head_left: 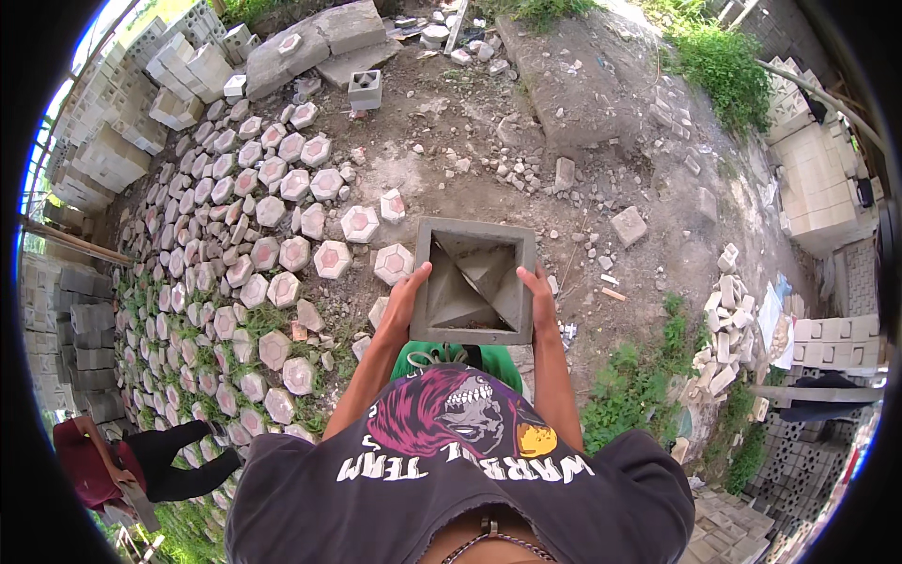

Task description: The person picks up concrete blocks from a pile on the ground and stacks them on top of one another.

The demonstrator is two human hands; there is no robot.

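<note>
- Block (pixel 490 271) of grey concrete, square with a hollow of slanting inner faces, likely heavy for its size and fully stiff
- Surface looks dry and rough, so slipping seems unlikely; the thin rim and corners may chip if knocked
- Best hold seems to be the two opposite side walls, near mid-height, keeping the load level
- Both hands are set apart by the block's width and clasp it: left hand (pixel 405 297) on its left wall, right hand (pixel 540 299) on its right, thumbs over the rim; the other fingers are mostly hidden
- Block sits between the hands, before the green clothing (pixel 495 363); whether they touch, I cannot tell
- Hexagonal paving stones (pixel 294 254) lie beyond the left hand, on the ground (pixel 413 174)
</note>
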